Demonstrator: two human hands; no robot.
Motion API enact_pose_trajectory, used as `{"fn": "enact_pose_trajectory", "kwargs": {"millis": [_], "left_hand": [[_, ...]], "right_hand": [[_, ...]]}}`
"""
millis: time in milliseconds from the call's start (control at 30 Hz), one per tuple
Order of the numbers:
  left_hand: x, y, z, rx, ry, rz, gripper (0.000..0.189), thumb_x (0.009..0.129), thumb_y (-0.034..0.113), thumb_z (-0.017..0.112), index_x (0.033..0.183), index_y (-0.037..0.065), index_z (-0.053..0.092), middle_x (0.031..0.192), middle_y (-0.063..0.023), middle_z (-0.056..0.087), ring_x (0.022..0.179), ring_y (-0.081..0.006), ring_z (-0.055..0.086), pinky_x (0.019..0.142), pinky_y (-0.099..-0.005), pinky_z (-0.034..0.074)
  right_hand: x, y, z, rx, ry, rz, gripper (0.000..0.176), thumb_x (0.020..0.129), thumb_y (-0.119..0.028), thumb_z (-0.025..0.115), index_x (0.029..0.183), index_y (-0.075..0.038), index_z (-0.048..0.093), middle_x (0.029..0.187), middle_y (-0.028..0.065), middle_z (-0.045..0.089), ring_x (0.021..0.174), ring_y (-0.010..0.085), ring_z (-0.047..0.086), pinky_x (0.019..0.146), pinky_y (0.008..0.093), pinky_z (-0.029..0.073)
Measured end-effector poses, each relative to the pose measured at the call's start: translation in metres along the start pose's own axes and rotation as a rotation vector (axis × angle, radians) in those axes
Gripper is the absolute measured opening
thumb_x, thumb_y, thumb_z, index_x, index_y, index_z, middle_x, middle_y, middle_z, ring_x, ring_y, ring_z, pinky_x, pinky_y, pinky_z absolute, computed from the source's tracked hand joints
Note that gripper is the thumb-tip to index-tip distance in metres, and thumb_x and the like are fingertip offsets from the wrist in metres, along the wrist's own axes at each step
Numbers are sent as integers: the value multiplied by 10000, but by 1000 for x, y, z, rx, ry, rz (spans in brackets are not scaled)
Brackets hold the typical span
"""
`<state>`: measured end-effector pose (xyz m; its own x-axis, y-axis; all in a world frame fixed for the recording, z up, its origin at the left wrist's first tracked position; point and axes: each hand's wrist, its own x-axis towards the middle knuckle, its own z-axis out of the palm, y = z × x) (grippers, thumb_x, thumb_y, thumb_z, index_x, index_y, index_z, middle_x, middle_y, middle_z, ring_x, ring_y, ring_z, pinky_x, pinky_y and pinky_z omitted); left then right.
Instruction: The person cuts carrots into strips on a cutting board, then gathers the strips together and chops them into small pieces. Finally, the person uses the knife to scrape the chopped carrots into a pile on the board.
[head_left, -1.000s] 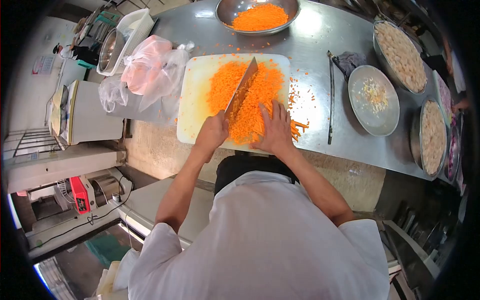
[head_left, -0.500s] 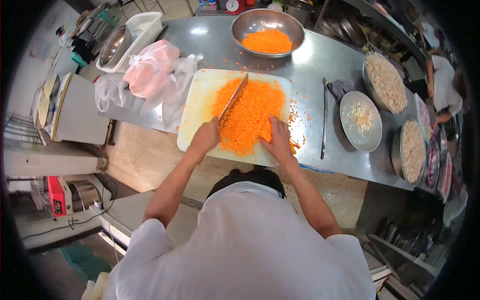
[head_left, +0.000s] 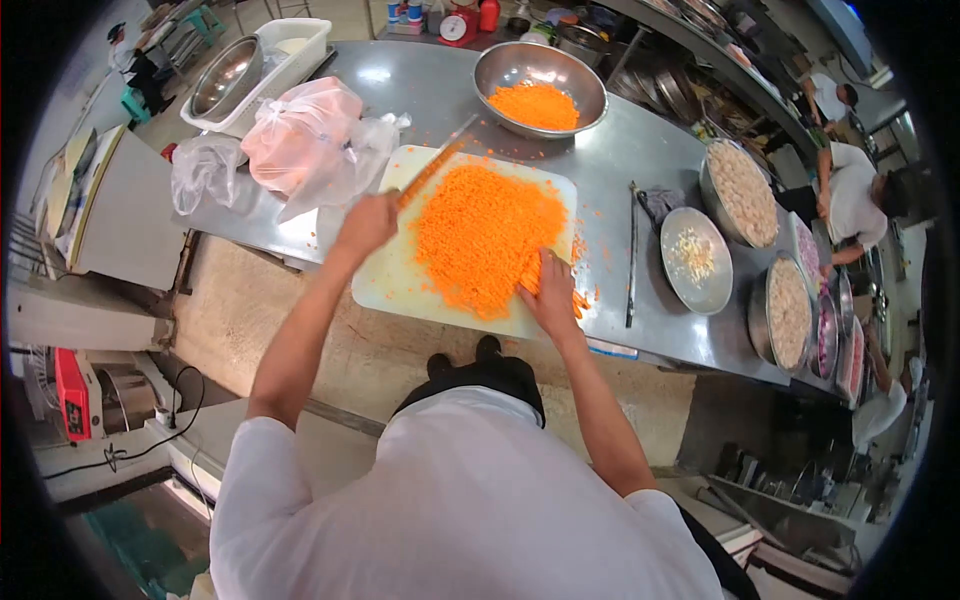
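My left hand [head_left: 368, 226] is closed on the handle of a knife [head_left: 436, 165]. Its long blade slants up and away over the left part of the white cutting board [head_left: 385, 280], lifted off the pile, with orange bits stuck along it. A wide heap of finely diced carrot [head_left: 485, 235] covers the middle of the board. At the heap's right edge my right hand [head_left: 550, 298] is closed over a bundle of carrot sticks [head_left: 532, 272]. The sticks lie partly under its fingers.
Beyond the board stands a steel bowl [head_left: 540, 58] of diced carrot. Plastic bags [head_left: 300, 135] lie at the left. To the right are a long dark rod [head_left: 632, 255], a bowl of chopped pale bits [head_left: 696, 290] and bowls of pale chunks [head_left: 742, 190]. Co-workers [head_left: 855, 195] stand at far right.
My left hand has drawn the knife left and up, off the carrot heap. The right hand stays on the carrot sticks. The view has shifted a little.
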<state>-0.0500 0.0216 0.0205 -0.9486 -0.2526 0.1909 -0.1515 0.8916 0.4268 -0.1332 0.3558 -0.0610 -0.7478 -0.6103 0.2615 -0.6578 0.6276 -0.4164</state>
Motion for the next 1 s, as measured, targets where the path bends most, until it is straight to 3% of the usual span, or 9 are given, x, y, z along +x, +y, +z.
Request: {"fn": "enact_pose_trajectory", "kwargs": {"millis": [100,200,367,500,600,667,800,867,1000], "left_hand": [[38,-26,14,166,-12,-14,165,846,120,492,900,3,594,695,-237,616,671,-405,623,621,-508,490],[54,-30,41,246,-64,177,168,846,118,484,922,13,591,686,-227,611,676,-407,620,624,-512,486],[31,18,49,252,-282,299,154,858,96,490,944,13,587,717,-218,618,724,-394,622,638,-511,481],[6,10,32,171,-257,426,151,850,103,529,955,12,590,723,-212,616,710,-407,613,627,-504,479],[-14,5,-1,49,-193,327,162,840,116,563,953,5,593,714,-219,613,681,-430,599,607,-507,474],[-22,-2,-17,46,-114,93,145,854,117,544,916,1,607,724,-241,612,706,-433,602,622,-512,475],[-42,-33,28,156,-56,-88,163,860,111,515,850,-14,619,729,-264,614,734,-434,617,648,-512,489],[-62,11,51,133,-50,-240,164,838,89,500,840,-29,614,780,-265,638,746,-427,635,671,-509,503],[-79,79,71,-12,-60,-184,166,828,56,469,859,-51,593,750,-284,628,713,-439,630,658,-513,504]], "right_hand": [[4,-5,-8,27,-35,21,837,719,-242,766,1381,16,323,1313,234,437,1206,398,394,1022,477,327],[3,-1,-9,47,-30,1,821,732,-244,757,1379,21,325,1318,234,437,1205,396,395,1017,474,336],[4,-2,-15,25,-88,-15,789,762,-252,734,1377,25,324,1343,237,421,1210,394,394,1017,465,343],[5,-4,-19,-5,-93,-4,779,775,-251,726,1380,22,318,1338,233,422,1210,387,394,1017,463,345],[0,-7,-20,8,-101,21,767,787,-232,720,1386,16,311,1351,223,410,1217,380,388,1020,459,344],[2,-11,-19,22,-104,42,759,789,-209,719,1390,9,309,1361,214,401,1229,373,377,1027,462,332],[3,-12,-14,-9,-103,64,759,787,-194,719,1393,3,308,1369,208,392,1237,370,368,1034,465,320],[4,-14,-10,1,-77,83,771,780,-188,724,1398,2,304,1358,208,400,1242,368,363,1041,470,312],[5,-12,-10,-3,-108,79,776,789,-205,716,1408,-1,295,1375,211,384,1249,374,356,1045,480,306]]}}
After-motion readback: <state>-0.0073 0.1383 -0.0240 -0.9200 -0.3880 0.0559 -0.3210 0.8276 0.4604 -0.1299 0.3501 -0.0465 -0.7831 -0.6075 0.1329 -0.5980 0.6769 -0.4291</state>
